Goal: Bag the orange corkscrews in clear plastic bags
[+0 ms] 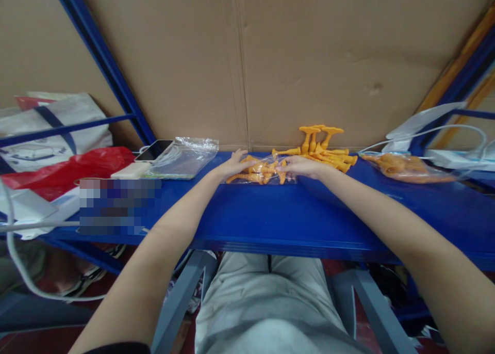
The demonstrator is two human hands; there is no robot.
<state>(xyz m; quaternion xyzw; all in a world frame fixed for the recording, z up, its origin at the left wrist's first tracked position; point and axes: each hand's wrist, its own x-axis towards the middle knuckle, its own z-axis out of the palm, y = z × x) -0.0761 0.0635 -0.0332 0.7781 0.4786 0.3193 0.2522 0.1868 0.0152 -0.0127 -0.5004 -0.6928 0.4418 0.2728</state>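
Observation:
A small clear plastic bag filled with orange plastic parts lies on the blue shelf surface. My left hand rests on its left end, fingers spread and pressing down. On the bag's right end lies my right hand, fingers flat on it. Just behind my right hand sits a loose pile of orange T-shaped parts, some standing upright against the cardboard.
A stack of clear empty bags and a phone lie to the left, beside a red bag. A filled bag of orange parts and white cables sit at the right. A cardboard wall stands behind.

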